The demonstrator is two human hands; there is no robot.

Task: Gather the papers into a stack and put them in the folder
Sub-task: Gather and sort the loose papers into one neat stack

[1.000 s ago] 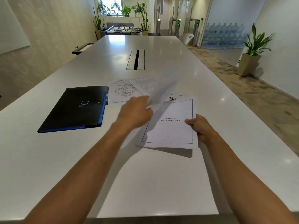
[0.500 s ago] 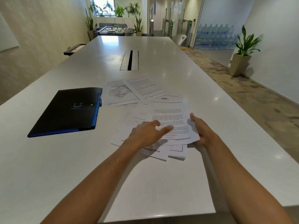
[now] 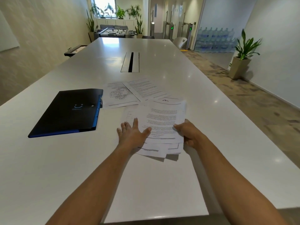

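An uneven pile of printed papers (image 3: 162,120) lies on the white table in front of me. My right hand (image 3: 190,133) grips the pile's near right edge, thumb on top. My left hand (image 3: 132,133) lies flat on the pile's left side, fingers spread, thumb on the top sheet. Two loose sheets lie farther away: a diagram page (image 3: 119,95) and a text page (image 3: 145,88) that overlaps it. A black folder (image 3: 69,111) with a blue spine lies closed to the left, its right edge touching the diagram page.
The long white table (image 3: 48,168) has a cable slot (image 3: 130,62) in its middle, beyond the papers. A potted plant (image 3: 241,62) stands on the floor at the right. The table's near edge is just below my forearms.
A sheet my left hand carried a second ago now lies on top of the pile. The left hand has spread flat on the pile's left side, and the right hand has closed on its right edge.
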